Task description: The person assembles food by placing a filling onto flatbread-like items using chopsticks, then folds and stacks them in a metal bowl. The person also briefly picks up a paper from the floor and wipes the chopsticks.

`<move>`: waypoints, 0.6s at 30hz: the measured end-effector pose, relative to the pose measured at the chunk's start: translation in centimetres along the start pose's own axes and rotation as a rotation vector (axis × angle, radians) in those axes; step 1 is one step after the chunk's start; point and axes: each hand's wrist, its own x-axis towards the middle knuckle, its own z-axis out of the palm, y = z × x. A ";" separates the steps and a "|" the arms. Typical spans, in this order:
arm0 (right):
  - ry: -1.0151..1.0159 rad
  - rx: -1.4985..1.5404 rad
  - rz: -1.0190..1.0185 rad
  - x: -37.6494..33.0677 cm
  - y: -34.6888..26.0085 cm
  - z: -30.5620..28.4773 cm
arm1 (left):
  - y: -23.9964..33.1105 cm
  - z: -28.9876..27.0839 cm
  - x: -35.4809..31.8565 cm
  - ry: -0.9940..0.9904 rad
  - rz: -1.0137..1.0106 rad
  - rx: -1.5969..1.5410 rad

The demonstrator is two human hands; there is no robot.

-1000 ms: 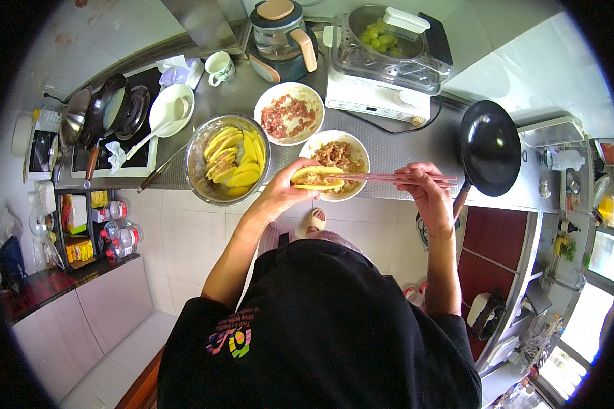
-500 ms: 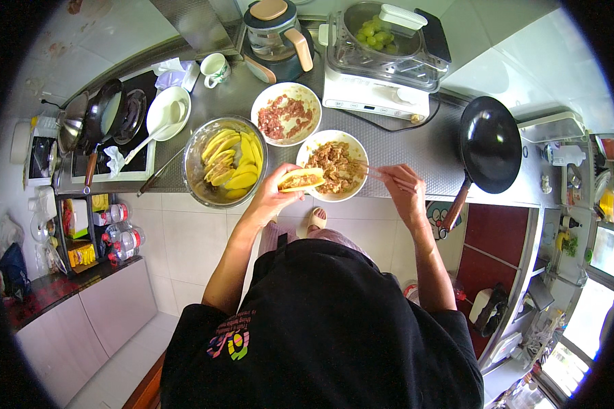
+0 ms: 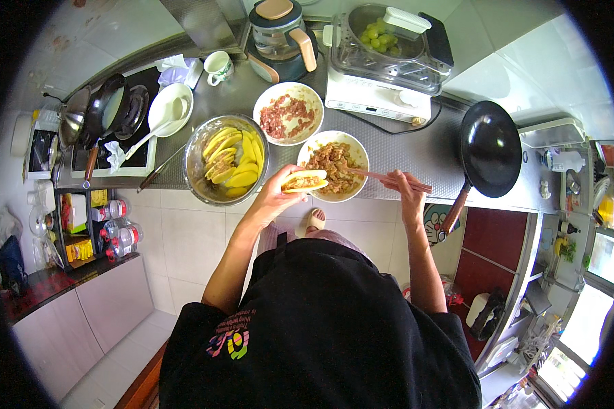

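Left hand (image 3: 278,194) grips one stuffed yellow piece (image 3: 304,182), right hand (image 3: 409,193) chopsticks (image 3: 371,174) in the nearer of two white bowls (image 3: 335,198); shirt (image 3: 320,320) bears lettering (image 3: 238,344).

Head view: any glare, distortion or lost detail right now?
Head view, far right: window burns out to white. Head view, right: wok shows a glossy reflection. Head view overall: fisheye bows the counter edges, corners go black. Head view, centre: tips of the chopsticks hard to separate from the filling.
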 end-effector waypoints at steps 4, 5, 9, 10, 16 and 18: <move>-0.008 0.209 0.042 -0.3 0.9 -0.9 | -0.5 0.0 0.2 -0.008 -0.007 -0.007; -0.012 0.268 0.042 -0.4 0.8 -1.1 | -0.5 -0.1 0.2 -0.007 -0.009 -0.008; -0.041 0.445 0.083 -0.9 -0.6 -1.7 | -0.4 -0.1 0.3 -0.026 -0.052 -0.010; -0.043 0.486 0.087 -0.9 -1.2 -1.6 | -0.3 0.0 0.4 -0.029 -0.039 -0.005; -0.195 0.541 0.062 -1.9 -4.5 -0.6 | 0.3 1.0 0.9 -0.037 -0.022 -0.037; -0.239 0.478 0.048 -2.1 -5.2 -0.3 | 0.5 1.3 1.0 -0.049 0.024 -0.080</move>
